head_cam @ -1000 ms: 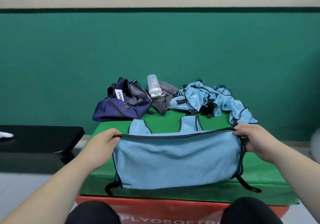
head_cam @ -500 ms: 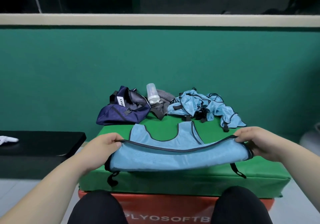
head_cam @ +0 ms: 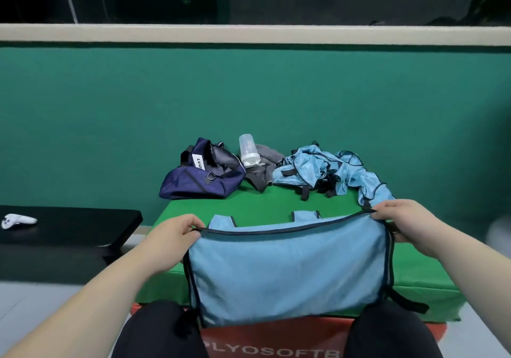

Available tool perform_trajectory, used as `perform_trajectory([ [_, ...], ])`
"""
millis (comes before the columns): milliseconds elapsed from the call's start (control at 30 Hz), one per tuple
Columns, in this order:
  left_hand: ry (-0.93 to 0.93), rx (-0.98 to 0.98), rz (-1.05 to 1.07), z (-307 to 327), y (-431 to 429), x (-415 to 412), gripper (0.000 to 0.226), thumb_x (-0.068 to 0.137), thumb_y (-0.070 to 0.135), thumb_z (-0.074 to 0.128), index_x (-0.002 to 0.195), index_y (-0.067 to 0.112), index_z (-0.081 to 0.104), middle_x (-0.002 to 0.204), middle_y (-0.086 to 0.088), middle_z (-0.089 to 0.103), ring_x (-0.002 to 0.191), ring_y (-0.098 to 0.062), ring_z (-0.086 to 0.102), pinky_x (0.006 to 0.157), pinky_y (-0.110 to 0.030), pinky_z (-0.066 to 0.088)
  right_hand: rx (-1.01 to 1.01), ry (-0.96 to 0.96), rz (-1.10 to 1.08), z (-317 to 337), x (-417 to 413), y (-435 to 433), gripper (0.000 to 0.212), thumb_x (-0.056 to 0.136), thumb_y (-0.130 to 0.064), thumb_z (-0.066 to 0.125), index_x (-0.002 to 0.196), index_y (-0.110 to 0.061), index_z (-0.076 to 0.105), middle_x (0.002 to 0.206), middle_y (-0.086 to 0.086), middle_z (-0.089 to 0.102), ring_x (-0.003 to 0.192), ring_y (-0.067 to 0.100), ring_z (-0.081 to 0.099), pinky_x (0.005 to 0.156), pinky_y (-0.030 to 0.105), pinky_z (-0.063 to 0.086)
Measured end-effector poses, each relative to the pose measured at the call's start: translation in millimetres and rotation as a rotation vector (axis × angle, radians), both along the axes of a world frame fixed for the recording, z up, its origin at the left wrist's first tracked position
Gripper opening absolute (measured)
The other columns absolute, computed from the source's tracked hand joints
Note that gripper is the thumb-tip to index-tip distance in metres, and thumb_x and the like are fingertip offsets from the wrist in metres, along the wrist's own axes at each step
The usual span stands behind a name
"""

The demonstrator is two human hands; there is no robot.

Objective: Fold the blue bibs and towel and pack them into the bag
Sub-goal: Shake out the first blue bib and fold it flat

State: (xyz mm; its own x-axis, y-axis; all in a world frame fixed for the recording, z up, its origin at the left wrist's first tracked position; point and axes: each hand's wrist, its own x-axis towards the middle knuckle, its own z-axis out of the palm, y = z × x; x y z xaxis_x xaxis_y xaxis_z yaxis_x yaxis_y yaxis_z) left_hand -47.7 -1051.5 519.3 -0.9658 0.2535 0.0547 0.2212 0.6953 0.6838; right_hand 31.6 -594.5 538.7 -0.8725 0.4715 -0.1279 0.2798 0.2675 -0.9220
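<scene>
A light blue bib point(head_cam: 287, 269) with dark trim hangs in front of me over the near edge of the green mat point(head_cam: 265, 205). My left hand point(head_cam: 177, 231) pinches its upper left corner and my right hand point(head_cam: 403, 222) pinches its upper right corner. The bib's shoulder straps lie on the mat behind the raised edge. A heap of more blue bibs point(head_cam: 331, 175) sits at the back right. The navy bag point(head_cam: 201, 176) lies open at the back left. A grey towel point(head_cam: 264, 166) is crumpled between bag and heap.
A clear plastic bottle point(head_cam: 249, 151) stands on the grey towel. A black bench point(head_cam: 69, 227) on the left carries a small white object point(head_cam: 16, 219). A red block point(head_cam: 276, 344) lies under the mat. The green wall stands close behind.
Both hands lowered the bib's top edge toward the mat, then raised it again. It now hangs down over the mat's front edge, nearer to me.
</scene>
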Motion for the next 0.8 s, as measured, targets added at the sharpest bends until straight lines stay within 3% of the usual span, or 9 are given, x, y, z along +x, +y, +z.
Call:
perform_trajectory([
  [67,0.023,-0.016,0.038,-10,6,-21,0.014,0.097,0.018,0.057,0.092,0.031,0.063,0.079,0.002,0.069,0.067,-0.026,0.062,0.067,-0.042,0.055,0.024,0.012,-0.046,-9,-23,-2,0.009,0.083,-0.007,0.069,0.091,-0.011,0.073,0.088,0.004,0.068,0.074,0.023,0.056,0.065,0.03,0.047],
  [133,0.054,-0.054,0.071,-20,13,-46,0.013,0.096,0.019,0.058,0.091,0.03,0.062,0.076,0.003,0.065,0.063,-0.021,0.057,0.062,-0.036,0.049,0.048,0.018,-0.069,-17,-47,-4,0.007,0.084,-0.007,0.068,0.089,-0.01,0.072,0.085,0.005,0.066,0.072,0.023,0.054,0.063,0.029,0.045],
  [267,0.075,-0.147,0.15,-39,29,-94,0.008,0.097,0.022,0.057,0.099,0.028,0.063,0.085,0.011,0.063,0.083,-0.016,0.06,0.067,-0.027,0.044,0.148,0.014,-0.106,-38,-102,-2,0.005,0.083,-0.009,0.069,0.082,-0.012,0.073,0.081,0.008,0.067,0.068,0.024,0.052,0.063,0.03,0.045],
  [500,0.043,-0.143,0.199,-95,63,-183,0.01,0.101,0.019,0.048,0.097,0.022,0.056,0.085,0.003,0.062,0.083,-0.022,0.057,0.068,-0.032,0.039,0.438,-0.076,-0.141,-90,-196,12,0.01,0.089,-0.016,0.063,0.081,-0.015,0.069,0.081,0.007,0.069,0.069,0.024,0.058,0.061,0.029,0.045],
  [667,-0.008,-0.161,0.205,-134,80,-214,0.011,0.102,0.02,0.045,0.096,0.022,0.053,0.094,-0.003,0.065,0.088,-0.026,0.059,0.078,-0.037,0.048,0.636,-0.241,-0.061,-144,-239,24,0.013,0.093,-0.017,0.055,0.097,-0.016,0.067,0.088,0.003,0.067,0.078,0.023,0.06,0.07,0.033,0.049],
  [800,0.076,-0.154,0.191,-148,81,-218,0.008,0.098,0.021,0.053,0.096,0.023,0.061,0.094,0.005,0.064,0.092,-0.022,0.06,0.079,-0.035,0.049,0.81,-0.311,0.019,-168,-248,25,0.029,0.091,-0.02,0.055,0.119,-0.017,0.063,0.109,0.005,0.061,0.093,0.027,0.057,0.081,0.036,0.051],
])
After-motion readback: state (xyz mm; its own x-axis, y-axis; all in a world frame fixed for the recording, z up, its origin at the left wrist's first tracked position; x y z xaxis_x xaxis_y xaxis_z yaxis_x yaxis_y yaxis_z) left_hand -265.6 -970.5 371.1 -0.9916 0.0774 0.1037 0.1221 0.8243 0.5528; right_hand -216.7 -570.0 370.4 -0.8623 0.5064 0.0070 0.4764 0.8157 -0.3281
